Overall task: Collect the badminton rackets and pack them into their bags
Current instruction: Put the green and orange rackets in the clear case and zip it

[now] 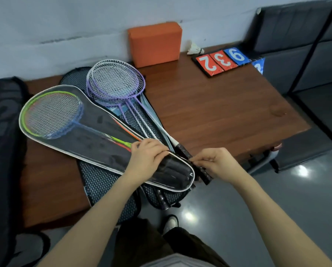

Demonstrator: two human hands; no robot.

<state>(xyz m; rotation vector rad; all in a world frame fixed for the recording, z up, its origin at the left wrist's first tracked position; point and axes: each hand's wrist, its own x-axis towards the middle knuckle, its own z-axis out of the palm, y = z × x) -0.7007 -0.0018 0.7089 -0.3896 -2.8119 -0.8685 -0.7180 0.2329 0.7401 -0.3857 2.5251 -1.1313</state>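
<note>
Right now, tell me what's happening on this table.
A person is packing badminton rackets. A clear bag with rackets inside lies on the wooden table. The left hand holds its edge near the handle end, and the right hand pinches something small at that edge, probably the zip. Two purple rackets lie unpacked on mesh bags beside it.

Soft, even light; glare spots on floor (pixel 302 171); wide-angle bending at edges.
</note>
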